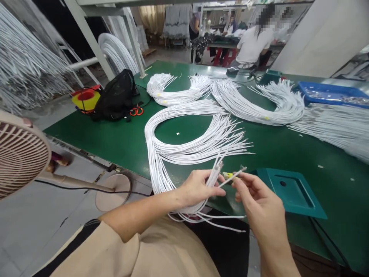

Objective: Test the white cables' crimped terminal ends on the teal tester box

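My left hand (193, 191) is closed around a bunch of thin white cables (213, 177), whose ends stick up past the thumb and fingers. Between the thumb and fingers of my right hand (259, 204) is pinched a single white cable (230, 179), near its tip. A small yellow piece (227, 175) shows beside that tip; whether it is attached to the cable I cannot tell. From the held bunch, the cables loop back to a large curved bundle (151, 146) on the green table (121, 144). A few loose ends (227, 223) hang below my left wrist.
A teal device (294, 192) sits right of my right hand. More cable bundles (253, 105) lie farther back, with a blue tray (334, 92) at right. A black bag (117, 96), orange-handled scissors (136, 111) and a fan (23, 154) are left. People work behind.
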Demonstrator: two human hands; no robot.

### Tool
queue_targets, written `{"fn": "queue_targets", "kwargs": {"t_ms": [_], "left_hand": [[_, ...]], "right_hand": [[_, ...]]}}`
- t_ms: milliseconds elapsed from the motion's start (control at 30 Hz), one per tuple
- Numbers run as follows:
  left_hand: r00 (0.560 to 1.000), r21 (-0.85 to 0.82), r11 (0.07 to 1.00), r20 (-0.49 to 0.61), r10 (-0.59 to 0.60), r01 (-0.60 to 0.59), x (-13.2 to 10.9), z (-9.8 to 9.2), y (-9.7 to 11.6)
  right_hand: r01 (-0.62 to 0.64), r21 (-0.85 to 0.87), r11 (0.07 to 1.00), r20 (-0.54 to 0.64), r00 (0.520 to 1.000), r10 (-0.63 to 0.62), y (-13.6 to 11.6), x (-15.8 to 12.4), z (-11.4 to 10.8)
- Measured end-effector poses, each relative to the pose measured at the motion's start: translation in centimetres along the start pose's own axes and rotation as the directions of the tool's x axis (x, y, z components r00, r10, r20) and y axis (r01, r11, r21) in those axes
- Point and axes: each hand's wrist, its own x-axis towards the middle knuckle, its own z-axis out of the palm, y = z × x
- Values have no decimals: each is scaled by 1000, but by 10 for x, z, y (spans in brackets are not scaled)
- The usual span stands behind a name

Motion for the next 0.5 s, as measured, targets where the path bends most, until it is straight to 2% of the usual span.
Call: {"fn": "queue_targets", "kwargs": {"t_ms": [133, 233, 333, 500], "left_hand": [[999, -26, 999, -22, 27, -27, -5, 2, 3], [998, -136, 990, -49, 40, -47, 0, 1, 2], [999, -225, 973, -31, 37, -43, 4, 1, 2], [1000, -206, 978, -11, 27, -28, -4, 7, 3]], "right_hand": [[-80, 144, 986, -17, 996, 84, -7, 3, 7], [-102, 200, 974, 49, 994, 94, -6, 0, 14], [-144, 253, 957, 112, 987, 119, -3, -1, 18], [-195, 357, 914, 108, 980, 166, 0, -3, 18]]}}
